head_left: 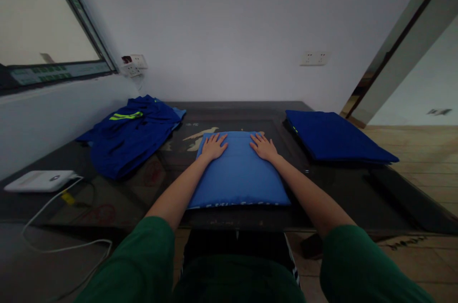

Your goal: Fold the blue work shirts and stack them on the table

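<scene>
1. The left hand (213, 146) lies flat, palm down and fingers spread, on the far left corner of a folded blue garment (238, 172); it grips nothing.
2. The right hand (264, 146) lies flat in the same way on the garment's far right corner, fingers spread, grasping nothing.
3. The folded blue garment sits at the middle of the dark table (358, 188), its near hem just at the table's near edge, directly ahead of the person.
4. A loose heap of dark blue clothing (132, 133) with a yellow-green stripe lies toward the table's far left corner, apart from the garment.
5. A neat stack of dark blue folded cloth (334, 136) rests near the far right corner.
6. A white flat device (39, 181) with a white cable (46, 207) sits at the left edge.
</scene>
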Demonstrator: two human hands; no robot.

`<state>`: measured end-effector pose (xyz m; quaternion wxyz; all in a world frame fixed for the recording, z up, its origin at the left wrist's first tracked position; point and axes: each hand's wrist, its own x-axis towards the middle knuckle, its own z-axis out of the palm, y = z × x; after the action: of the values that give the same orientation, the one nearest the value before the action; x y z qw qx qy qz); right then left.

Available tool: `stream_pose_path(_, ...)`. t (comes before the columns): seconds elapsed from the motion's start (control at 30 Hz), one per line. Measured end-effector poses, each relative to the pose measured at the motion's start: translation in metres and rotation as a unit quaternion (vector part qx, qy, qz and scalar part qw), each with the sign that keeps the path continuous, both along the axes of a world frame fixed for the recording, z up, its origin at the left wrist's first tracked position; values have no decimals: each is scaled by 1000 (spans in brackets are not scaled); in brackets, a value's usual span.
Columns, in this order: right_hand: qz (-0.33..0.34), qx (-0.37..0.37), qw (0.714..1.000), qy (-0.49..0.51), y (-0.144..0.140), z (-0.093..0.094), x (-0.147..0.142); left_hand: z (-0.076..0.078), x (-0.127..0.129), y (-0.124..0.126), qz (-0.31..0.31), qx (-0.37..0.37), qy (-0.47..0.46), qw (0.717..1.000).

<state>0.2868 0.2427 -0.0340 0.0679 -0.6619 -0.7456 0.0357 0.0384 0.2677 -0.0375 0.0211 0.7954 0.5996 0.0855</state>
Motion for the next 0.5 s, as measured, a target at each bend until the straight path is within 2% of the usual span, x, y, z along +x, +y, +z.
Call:
stream_pose_path(0.1,-20,10,1000,0,-6,4,6,6,-1,-3,21,7,1,1000)
stream_pose_path(0.2,-10,45,999,-11,-19,15,1,19,6,-20,24,47,-6,999)
stream_pose_path(0.3,55,89,995,-4,-47,25,-13,28,9,-55,-63,82,-24,994)
stream_pose_path(0.4,150,58,986,37,-82,24,-27,27,6,-93,-168,29,-22,985)
stream_pose_path(0.5,185,4,982,42,-108,16,-33,19,2,-114,-202,-34,-5,979)
